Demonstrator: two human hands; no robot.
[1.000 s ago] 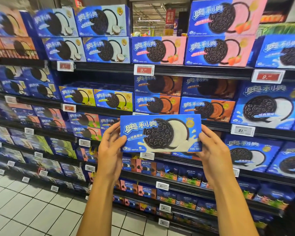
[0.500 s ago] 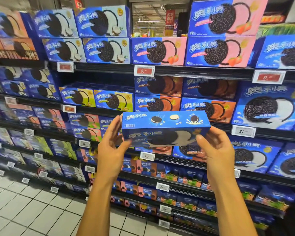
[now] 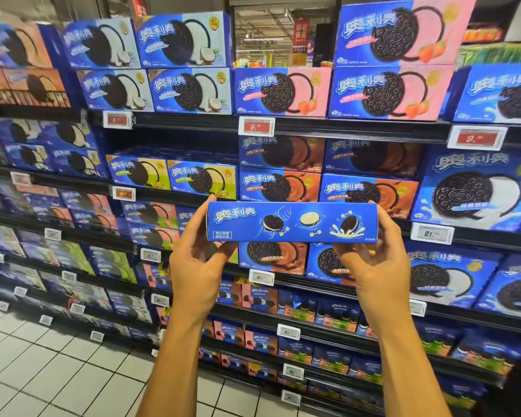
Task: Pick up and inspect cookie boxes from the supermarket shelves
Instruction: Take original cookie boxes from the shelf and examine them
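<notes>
Tipped from front face to narrow side panel: cookie box (image 3: 291, 221) | left hand (image 3: 197, 267), right hand (image 3: 373, 266) grip curled round ends | light, stiff card; hold ends.

Blue cookie box (image 3: 292, 221), closed, held level in front of the shelves, narrow side panel facing camera: white logo left, three small cookie drawings right; small print unreadable.

1. Two forearms reach up from the bottom edge, both uncovered as far as they show, with no sleeve or cuff.
2. The left hand (image 3: 194, 266) wears no glove, ring or watch.
3. The right hand (image 3: 376, 266) is equally unadorned.
</notes>
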